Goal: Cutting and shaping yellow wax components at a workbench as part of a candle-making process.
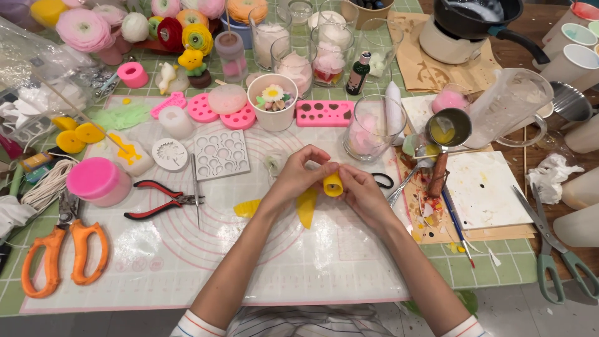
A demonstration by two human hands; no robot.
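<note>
- Two hands meet over the middle of a translucent mat (262, 262) printed with pink rings; the left hand (298, 176) and right hand (360, 193) both pinch a small yellow wax roll (333, 185), fingers closed narrowly around it from either side.
- The roll is held just above the mat, with two flat yellow petals (306, 207) lying on the mat beneath and beside the left wrist.
- The mat lies on a green checked cloth (499, 262) that covers most of the table; bare brown wood (536, 25) shows at the far right.
- Left of the hands: red pliers (156, 200), a thin metal pick (195, 187), a pale mould sheet (221, 154), a pink tub (98, 181) and orange shears (62, 249) at the mat's edge.
- Behind the hands: a white cup (272, 103) holding small wax flowers, pink moulds (324, 113), a clear glass (373, 128) and several jars.
- Far left corner: wax flowers (84, 29) in pink, red, yellow and white, crowded together.
- Right of the hands: black scissors (382, 180), a small metal ladle (447, 129) with yellow wax, a stained white tile (483, 187), a plastic jug (508, 103) and green scissors (552, 249).
- Far right: a dark pot (477, 15) on a white heater, with paper cups (574, 59) beside it.
- Striped sleeves show at the near edge.
</note>
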